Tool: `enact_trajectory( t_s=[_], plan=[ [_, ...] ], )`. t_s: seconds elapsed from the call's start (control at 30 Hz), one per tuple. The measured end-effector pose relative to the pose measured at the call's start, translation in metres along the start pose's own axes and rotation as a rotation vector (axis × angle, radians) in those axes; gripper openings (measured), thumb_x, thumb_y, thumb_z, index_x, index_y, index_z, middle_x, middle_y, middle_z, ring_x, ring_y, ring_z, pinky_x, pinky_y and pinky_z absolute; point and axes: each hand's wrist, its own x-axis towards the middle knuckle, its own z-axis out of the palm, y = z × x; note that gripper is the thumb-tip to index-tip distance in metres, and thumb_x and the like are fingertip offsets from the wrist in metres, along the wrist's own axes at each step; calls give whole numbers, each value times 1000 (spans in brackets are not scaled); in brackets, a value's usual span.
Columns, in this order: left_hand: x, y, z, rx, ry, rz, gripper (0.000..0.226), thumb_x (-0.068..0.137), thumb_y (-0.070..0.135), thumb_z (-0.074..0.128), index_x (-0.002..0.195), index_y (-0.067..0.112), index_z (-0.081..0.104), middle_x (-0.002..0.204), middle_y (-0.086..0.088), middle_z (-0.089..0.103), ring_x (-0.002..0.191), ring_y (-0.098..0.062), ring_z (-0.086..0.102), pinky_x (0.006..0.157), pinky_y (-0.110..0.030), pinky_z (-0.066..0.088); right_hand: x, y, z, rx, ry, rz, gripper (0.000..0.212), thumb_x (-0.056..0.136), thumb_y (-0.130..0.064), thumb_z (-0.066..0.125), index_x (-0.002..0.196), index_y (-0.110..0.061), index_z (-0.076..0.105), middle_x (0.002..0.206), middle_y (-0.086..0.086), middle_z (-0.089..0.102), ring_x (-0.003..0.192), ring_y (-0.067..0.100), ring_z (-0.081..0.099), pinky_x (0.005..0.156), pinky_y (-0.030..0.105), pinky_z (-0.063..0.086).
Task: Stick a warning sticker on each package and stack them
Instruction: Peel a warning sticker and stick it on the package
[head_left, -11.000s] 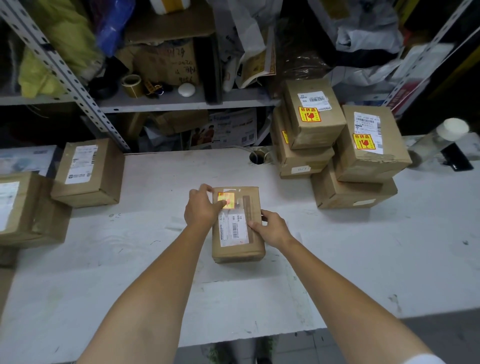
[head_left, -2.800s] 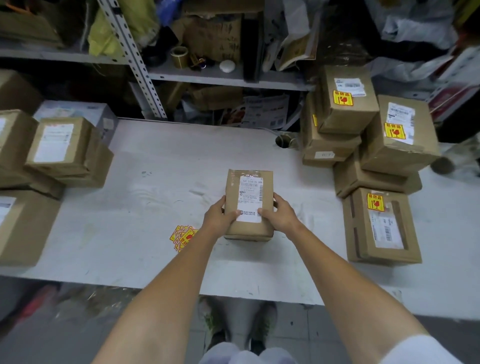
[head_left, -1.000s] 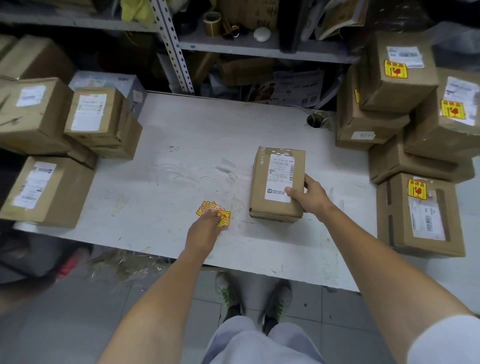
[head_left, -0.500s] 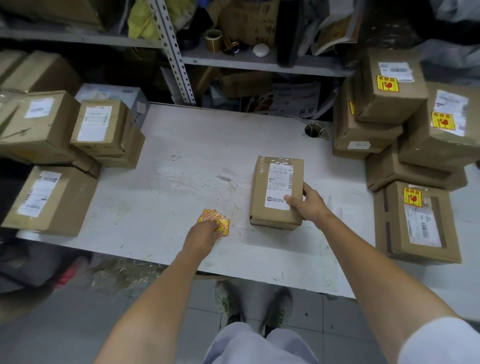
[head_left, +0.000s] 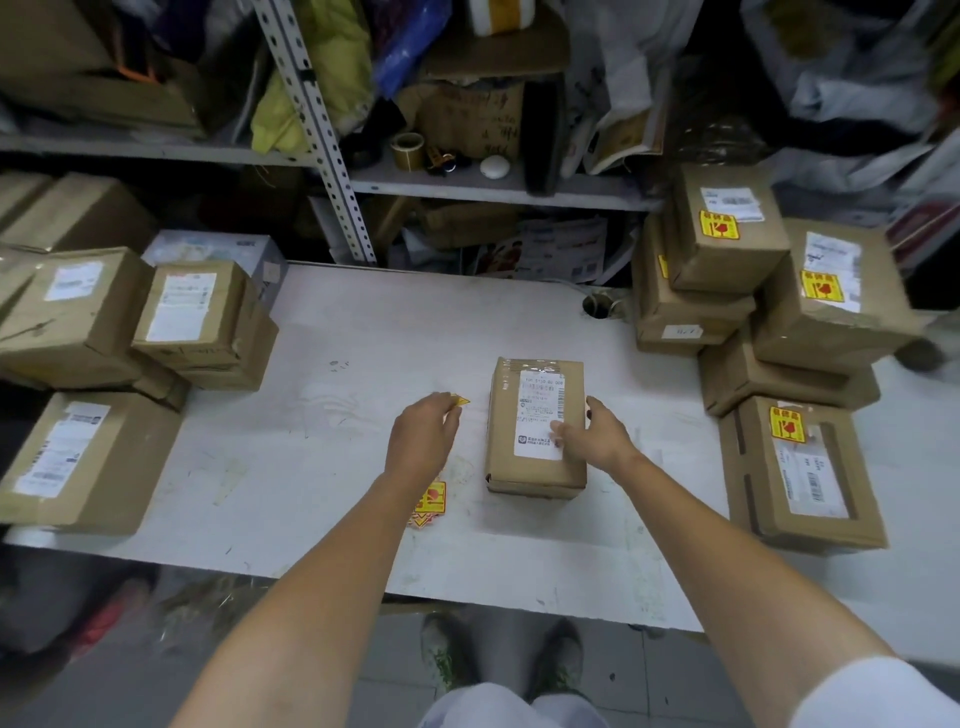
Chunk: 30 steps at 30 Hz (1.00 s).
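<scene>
The left hand (head_left: 421, 441) pinches a yellow sticker (head_left: 461, 400); the right hand (head_left: 597, 436) grips the brown, white-labelled package (head_left: 524, 415).

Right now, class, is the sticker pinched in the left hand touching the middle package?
Apart. The head view shows bare table between the left hand's sticker and the package.
</scene>
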Motion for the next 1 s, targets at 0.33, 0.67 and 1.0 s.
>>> enact_trajectory(
  t_s=[0.33, 0.67, 1.0],
  plan=[
    [29, 81, 29, -61, -74, 228, 27, 96, 19, 57, 121, 21, 68, 120, 4, 68, 104, -20, 63, 85, -28, 48, 6, -39, -17, 229, 7, -109, 25, 96, -27, 60, 100, -6, 72, 87, 7, 70, 79, 20, 66, 86, 40, 57],
    [32, 87, 44, -15, -95, 248, 33, 95, 34, 61, 126, 24, 65, 131, 6, 64, 114, -15, 60, 91, -27, 47, 9, -35, -31, 262, 9, -84, 12, 94, -5, 57, 86, -5, 67, 77, 4, 61, 68, 15, 59, 62, 26, 51],
    [51, 91, 47, -173, -270, -58, 43, 94, 25, 64, 136, 23, 56, 120, -3, 69, 103, -18, 64, 90, -34, 53, 4, -32, -43, 103, -108, -93, 13, 99, -12, 56, 100, -7, 68, 90, 3, 66, 78, 13, 63, 62, 20, 53]
  ],
)
